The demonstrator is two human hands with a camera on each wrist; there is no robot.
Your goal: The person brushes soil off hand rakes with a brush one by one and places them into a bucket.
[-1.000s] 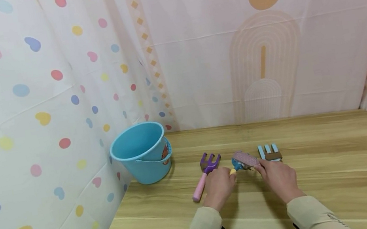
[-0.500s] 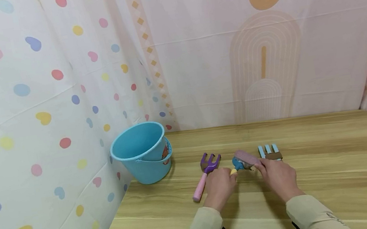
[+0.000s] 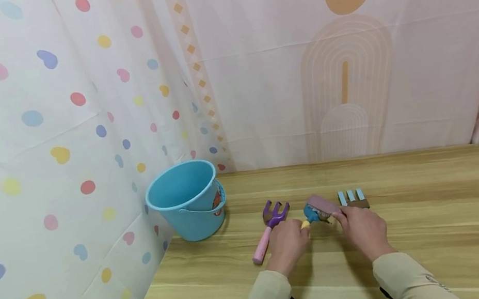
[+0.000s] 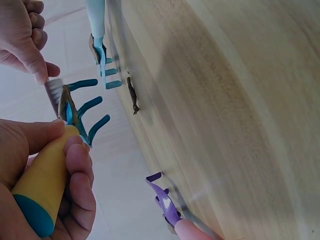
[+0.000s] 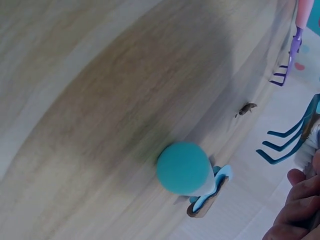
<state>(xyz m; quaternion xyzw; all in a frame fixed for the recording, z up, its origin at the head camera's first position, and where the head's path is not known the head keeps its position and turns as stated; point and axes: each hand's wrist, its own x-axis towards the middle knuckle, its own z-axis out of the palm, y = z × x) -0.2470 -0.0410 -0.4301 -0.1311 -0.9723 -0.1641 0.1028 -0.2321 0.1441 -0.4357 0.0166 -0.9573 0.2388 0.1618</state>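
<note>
1. Head view: low in the frame, just right of centre, your left hand [image 3: 288, 243] has its fingers curled round the yellow handle of a blue hand rake [image 3: 311, 214].
2. In the left wrist view, at lower left, that grip is closed: your thumb lies along the handle, your fingers wrap its other side, and the teal end sticks out below. The rake's tines stand beyond your fingertips, clear of the table [image 4: 235, 165], with a brown patch at their base.
3. Your right hand [image 3: 365, 231], farther right in the head view, pinches a mauve brush [image 3: 323, 203] by its near end. The brush head slants toward upper left, over the rake's head.
4. At the left of the left wrist view, the white bristles sit against the brown patch, so the two tools meet between your hands.
5. A purple fork [image 3: 274, 221] with a pink handle lies just left of your left hand in the head view.
6. A light-blue rake [image 3: 351, 196] lies beyond your right hand, partly hidden by it.
7. A dark fragment [image 4: 133, 96] rests on the table, upper middle of the left wrist view.
8. A blue bucket [image 3: 192, 225] stands upright, left of centre in the head view.
</note>
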